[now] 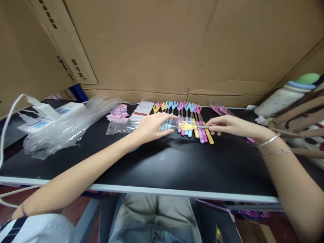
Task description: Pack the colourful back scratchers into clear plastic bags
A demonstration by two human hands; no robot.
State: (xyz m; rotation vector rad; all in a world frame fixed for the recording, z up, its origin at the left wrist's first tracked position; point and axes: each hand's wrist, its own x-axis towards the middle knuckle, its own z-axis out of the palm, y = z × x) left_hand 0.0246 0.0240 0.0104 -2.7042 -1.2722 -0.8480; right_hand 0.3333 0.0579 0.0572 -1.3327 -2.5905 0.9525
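Observation:
My left hand (154, 127) is closed on a clear plastic bag (176, 124), thumb and fingers pinching it. The thumb, nails and fingers of my right hand (224, 124) grip the thin metal shaft of a yellow back scratcher (186, 126). Its claw points left and overlaps the end of the bag; whether it is inside cannot be made out. Behind both hands lies a row of pink, yellow, blue and purple back scratchers (201, 137), claws toward the cardboard. A clear plastic piece (113, 129) shows left of my left hand; whether it belongs to the same bag is unclear.
A phone (142, 108) and pink printed cards (118, 113) lie left of the row. Further left, clear bags (73, 125) partly cover a power strip (67, 108). More pink scratchers (219, 110), a bottle (280, 99) and a bag (303, 118) stand right. Cardboard (157, 47) walls the back.

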